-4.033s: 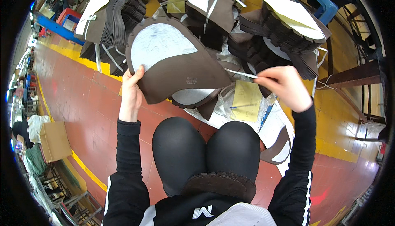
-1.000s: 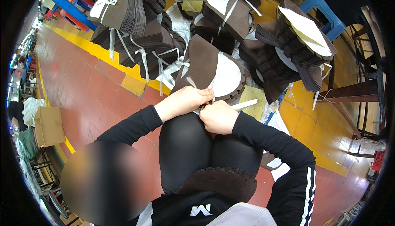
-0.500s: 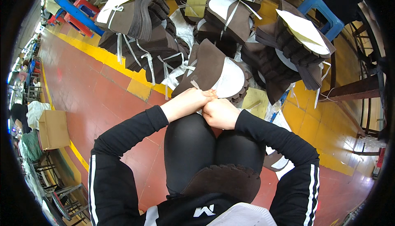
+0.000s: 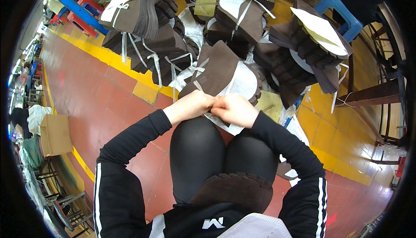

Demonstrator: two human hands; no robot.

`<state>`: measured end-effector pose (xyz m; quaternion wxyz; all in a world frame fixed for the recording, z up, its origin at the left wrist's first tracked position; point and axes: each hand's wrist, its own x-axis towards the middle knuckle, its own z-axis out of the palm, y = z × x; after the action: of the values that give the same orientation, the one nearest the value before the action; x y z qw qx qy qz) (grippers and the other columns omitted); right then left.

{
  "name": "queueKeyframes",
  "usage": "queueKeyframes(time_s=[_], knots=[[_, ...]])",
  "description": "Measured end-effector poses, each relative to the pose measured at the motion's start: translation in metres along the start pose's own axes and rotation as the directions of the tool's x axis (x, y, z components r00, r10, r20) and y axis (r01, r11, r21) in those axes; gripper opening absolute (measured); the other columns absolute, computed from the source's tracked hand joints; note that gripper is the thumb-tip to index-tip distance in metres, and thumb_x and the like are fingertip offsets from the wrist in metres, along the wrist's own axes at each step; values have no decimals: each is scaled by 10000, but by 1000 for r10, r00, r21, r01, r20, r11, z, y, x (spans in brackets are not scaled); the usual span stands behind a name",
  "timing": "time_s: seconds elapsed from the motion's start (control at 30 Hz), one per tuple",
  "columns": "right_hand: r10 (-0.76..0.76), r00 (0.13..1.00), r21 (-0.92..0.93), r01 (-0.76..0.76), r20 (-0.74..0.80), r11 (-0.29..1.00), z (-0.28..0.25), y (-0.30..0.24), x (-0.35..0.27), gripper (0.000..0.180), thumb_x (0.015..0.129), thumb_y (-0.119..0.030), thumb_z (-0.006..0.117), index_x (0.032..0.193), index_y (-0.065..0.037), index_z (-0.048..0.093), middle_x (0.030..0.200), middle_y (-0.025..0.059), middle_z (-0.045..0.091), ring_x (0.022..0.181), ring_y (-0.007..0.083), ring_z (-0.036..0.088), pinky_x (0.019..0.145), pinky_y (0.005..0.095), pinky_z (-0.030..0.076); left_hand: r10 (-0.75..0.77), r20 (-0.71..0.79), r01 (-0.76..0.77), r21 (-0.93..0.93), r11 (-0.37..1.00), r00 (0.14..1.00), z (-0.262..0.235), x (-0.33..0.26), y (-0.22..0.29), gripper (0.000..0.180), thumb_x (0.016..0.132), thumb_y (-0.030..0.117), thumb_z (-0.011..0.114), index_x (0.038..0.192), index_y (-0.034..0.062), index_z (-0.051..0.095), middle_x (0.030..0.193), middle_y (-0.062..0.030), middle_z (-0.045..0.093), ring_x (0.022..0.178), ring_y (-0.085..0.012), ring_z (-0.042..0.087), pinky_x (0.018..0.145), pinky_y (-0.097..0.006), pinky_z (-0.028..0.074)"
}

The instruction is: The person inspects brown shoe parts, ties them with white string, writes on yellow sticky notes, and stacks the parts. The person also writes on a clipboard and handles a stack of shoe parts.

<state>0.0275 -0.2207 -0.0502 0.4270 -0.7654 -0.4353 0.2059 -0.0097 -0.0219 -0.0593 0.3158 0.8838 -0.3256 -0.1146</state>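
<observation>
My left hand (image 4: pixel 195 106) and my right hand (image 4: pixel 237 109) meet above my knees, fingers closed and pressed together. Both grip a white tie strip (image 4: pixel 228 84) that runs over the near bundle of dark brown cut pieces (image 4: pixel 217 66). A loose end of the strip sticks up beside my left hand. The bundle lies right in front of my hands, with a rounded white piece (image 4: pixel 245 82) on its right part and a scalloped edge. My fingers hide the crossing of the strip. Across my lap rests another brown scalloped piece (image 4: pixel 236 192).
More tied brown bundles are piled at the far left (image 4: pixel 149 12), far middle (image 4: pixel 242 17) and far right (image 4: pixel 303 43). A yellow paper slip (image 4: pixel 269 104) lies right of my hands. A blue stool (image 4: pixel 340 12) stands behind the right pile; a cardboard box (image 4: pixel 56 135) is at far left.
My hands have shifted slightly left and drawn a little apart. The strip now shows stretched across the bundle's white piece, and white material shows below my right hand.
</observation>
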Motion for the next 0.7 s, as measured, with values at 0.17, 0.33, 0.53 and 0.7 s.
queueKeyframes(time_s=[0.17,0.33,0.53,0.7], knots=[[313,927,751,-355,206,557,-11,19,12,212,878,-184,636,755,-26,704,582,-27,567,489,34,392,472,211,306,-311,-157,201,-486,850,937,6,-6,14,216,834,-30,610,1039,-17,673,846,-77,719,768,-110,676,741,-259,524],[384,870,777,-464,309,425,-14,32,19,251,917,-264,628,838,-38,701,589,-49,528,522,29,424,491,219,312,-547,-92,279,-782,557,832,17,-14,10,239,909,54,616,1123,-37,670,919,-82,723,864,-96,649,824,-245,503],[515,724,863,226,-460,452,-23,24,18,294,973,-324,525,1158,-111,609,904,21,590,725,83,524,716,265,443,-593,-103,249,-840,483,799,21,-12,-2,218,937,158,618,1023,-29,690,848,-55,706,780,-93,633,757,-244,494],[-110,967,-171,70,-232,983,-4,32,1,210,815,-85,645,1022,-65,673,961,88,568,862,256,594,769,309,482,-666,-143,230,-869,439,732,25,-15,-1,208,927,161,636,1013,-20,690,821,-33,690,750,-80,611,711,-225,476]])
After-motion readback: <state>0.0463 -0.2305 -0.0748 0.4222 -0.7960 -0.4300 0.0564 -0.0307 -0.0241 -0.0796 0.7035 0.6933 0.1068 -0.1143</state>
